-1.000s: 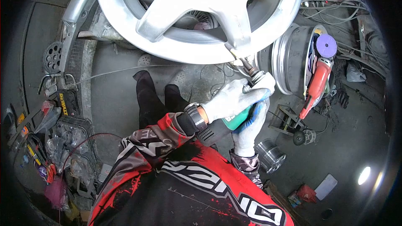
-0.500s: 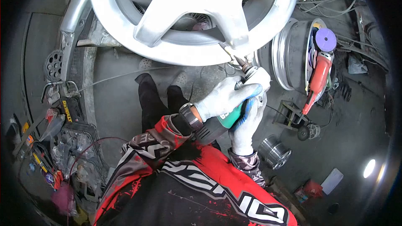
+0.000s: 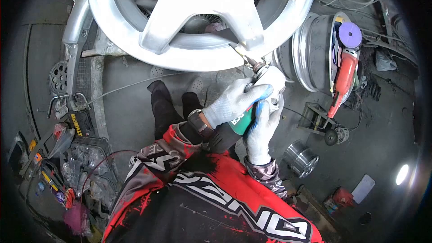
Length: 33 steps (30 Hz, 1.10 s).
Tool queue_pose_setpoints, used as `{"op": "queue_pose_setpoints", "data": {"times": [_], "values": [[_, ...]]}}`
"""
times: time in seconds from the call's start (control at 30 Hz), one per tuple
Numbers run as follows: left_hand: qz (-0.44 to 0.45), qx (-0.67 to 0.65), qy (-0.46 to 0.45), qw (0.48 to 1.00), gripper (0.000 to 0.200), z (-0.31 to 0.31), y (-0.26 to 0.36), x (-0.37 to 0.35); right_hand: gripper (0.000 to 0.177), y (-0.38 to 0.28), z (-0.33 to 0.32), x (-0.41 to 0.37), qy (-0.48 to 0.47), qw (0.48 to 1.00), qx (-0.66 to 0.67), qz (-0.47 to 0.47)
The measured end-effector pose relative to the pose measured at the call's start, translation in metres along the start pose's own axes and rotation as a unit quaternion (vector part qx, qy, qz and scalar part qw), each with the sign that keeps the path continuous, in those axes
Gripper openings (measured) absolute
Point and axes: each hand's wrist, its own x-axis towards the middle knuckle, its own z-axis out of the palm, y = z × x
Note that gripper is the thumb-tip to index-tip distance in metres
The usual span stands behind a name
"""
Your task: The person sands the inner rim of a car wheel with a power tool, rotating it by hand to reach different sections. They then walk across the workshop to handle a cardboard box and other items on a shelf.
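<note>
Both my hands wear pale gloves with blue on the fingers. My left hand (image 3: 234,103) is wrapped round the upper body of a green and black power tool (image 3: 241,122), a dark watch on its wrist. My right hand (image 3: 264,128) grips the same tool from the other side, near its white head. From that head a tapered tip points up and left at the lower rim of a large silver wheel (image 3: 198,58). Whether the tip touches the metal I cannot tell. The wheel's spokes and bolt holes face me.
Right of the wheel stands another rim (image 3: 310,54) with a red polisher (image 3: 344,78) and purple pad on it. A small rim (image 3: 300,158) lies on the floor. At the left are a silver bumper (image 3: 77,22), plastic bags (image 3: 85,166) and a cable (image 3: 130,89).
The wheel appears slightly further left and up. Both my hands and the tool have shifted slightly left in view, still held the same way.
</note>
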Motion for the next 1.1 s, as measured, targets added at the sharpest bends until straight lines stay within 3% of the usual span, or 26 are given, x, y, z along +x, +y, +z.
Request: {"op": "queue_pose_setpoints", "data": {"times": [0.03,0.1,0.33,0.4,0.43,0.5,0.63,0.73,0.83,0.93,1.0,1.1], "values": [[-0.001,0.001,0.000,1.000,0.032,0.000,-0.005,0.000,0.070,0.004,-0.002,-0.001,0.001,1.000,0.001,0.001],[-0.162,-0.200,-0.011,0.966,0.032,-0.002,-0.009,0.004,0.072,0.013,-0.005,-0.003,0.002,1.000,-0.029,0.001],[-0.148,-0.135,-0.016,0.980,0.039,-0.003,-0.005,0.010,0.072,0.002,0.000,0.000,0.014,1.000,-0.027,-0.006],[0.005,-0.025,0.003,1.000,0.038,-0.004,-0.005,0.005,0.072,0.004,0.002,-0.001,0.017,1.000,0.000,0.007],[0.005,-0.024,0.004,1.000,0.038,-0.004,-0.005,0.005,0.072,0.007,0.002,-0.002,0.016,1.000,0.001,0.007],[-0.141,-0.167,0.001,0.976,0.037,-0.006,-0.005,0.005,0.072,0.014,0.003,-0.006,0.011,1.000,-0.001,0.003],[-0.157,-0.194,0.008,0.968,0.036,-0.005,-0.015,-0.001,0.073,0.006,0.004,-0.010,-0.014,0.999,0.014,0.050],[-0.139,-0.149,0.006,0.979,0.035,-0.004,-0.017,0.000,0.073,0.009,0.002,-0.009,0.000,1.000,0.009,0.030],[-0.136,-0.201,-0.012,0.970,0.035,0.001,-0.008,0.010,0.074,0.005,-0.001,-0.002,0.029,0.999,-0.007,0.013],[-0.133,-0.121,-0.048,0.983,0.029,-0.002,-0.009,0.010,0.075,0.007,-0.004,-0.001,0.019,0.999,-0.033,0.008],[-0.143,-0.153,-0.019,0.978,0.036,-0.003,-0.014,0.005,0.076,0.011,-0.003,-0.007,0.017,1.000,-0.012,0.024],[-0.134,-0.091,0.001,0.987,0.038,-0.008,-0.018,-0.003,0.077,0.006,0.005,-0.011,0.006,0.999,0.014,0.047]]}}
